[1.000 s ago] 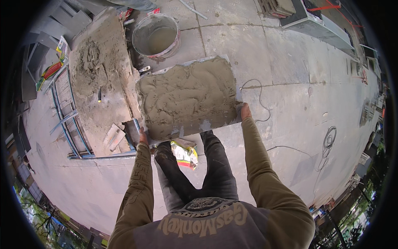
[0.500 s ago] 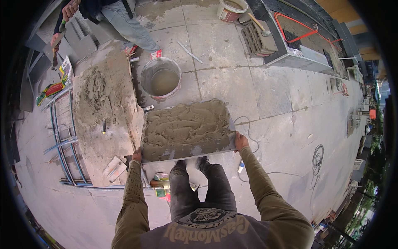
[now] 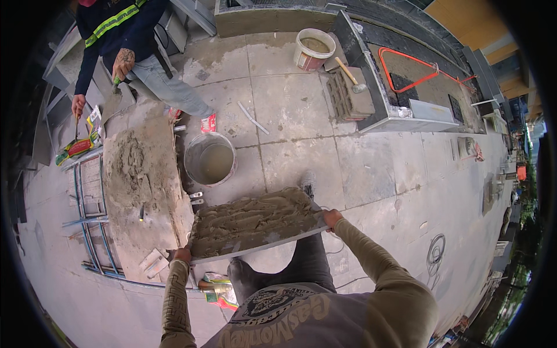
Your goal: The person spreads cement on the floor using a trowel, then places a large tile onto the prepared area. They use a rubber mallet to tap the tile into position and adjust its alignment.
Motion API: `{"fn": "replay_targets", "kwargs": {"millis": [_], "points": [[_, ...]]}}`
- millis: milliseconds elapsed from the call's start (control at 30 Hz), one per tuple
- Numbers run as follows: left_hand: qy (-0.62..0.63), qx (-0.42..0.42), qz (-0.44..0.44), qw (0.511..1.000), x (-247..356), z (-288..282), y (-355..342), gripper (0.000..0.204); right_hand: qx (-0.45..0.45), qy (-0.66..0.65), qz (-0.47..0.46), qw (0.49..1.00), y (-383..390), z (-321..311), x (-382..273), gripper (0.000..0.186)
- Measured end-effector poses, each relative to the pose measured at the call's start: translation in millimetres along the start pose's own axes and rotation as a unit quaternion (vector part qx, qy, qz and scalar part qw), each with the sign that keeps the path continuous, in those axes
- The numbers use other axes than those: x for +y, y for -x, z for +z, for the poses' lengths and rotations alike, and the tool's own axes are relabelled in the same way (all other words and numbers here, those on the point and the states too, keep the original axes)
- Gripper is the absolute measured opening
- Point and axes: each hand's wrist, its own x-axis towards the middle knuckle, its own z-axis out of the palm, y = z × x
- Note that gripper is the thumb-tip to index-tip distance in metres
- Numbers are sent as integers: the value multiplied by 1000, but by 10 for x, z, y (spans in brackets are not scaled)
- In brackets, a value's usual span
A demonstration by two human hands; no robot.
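Between my two hands I carry a rectangular grey slab [image 3: 272, 239], its upper face spread with wet mortar [image 3: 252, 220]. My left hand [image 3: 182, 255] is closed on the slab's near left corner. At its right end, my right hand [image 3: 332, 220] grips the edge. The slab tilts, showing its near edge, and hangs over my legs. Left of it lies a board [image 3: 165, 214] bearing a heap of mortar [image 3: 129, 165]. Just beyond the slab stands a round bucket [image 3: 194, 177] with greyish water in it.
A co-worker [image 3: 125, 35] stands at the far left, holding trowels. A mortar bucket [image 3: 301, 55], a perforated block [image 3: 360, 104] with a hammer [image 3: 350, 72] on it, and a low slab-edged planter [image 3: 400, 123] stand far right. A coiled cable [image 3: 435, 255] lies on the paving at right.
My right foot has stepped forward, beyond the slab. The slab has tilted more and sits lower in view. The co-worker has come further into view, more upright.
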Motion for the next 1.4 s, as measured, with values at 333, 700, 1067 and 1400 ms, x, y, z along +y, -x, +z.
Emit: {"fn": "replay_targets", "kwargs": {"millis": [333,700,1067,1400], "points": [[177,-9,-191,965,2352,-733,1449,33,-60,-147,99,982,419,-3320,67,62],[79,112,-75,988,3577,-1984,1394,36,-56,11,-79,995,-465,-5637,-1090,54],[333,102,-162,923,4181,-4787,-533,39,14,212,-248,945,-2413,-7336,-2896,39],[298,51,-150,941,4702,-7911,-2951,36,51,169,-199,964,-4155,-9492,-4125,43]]}}
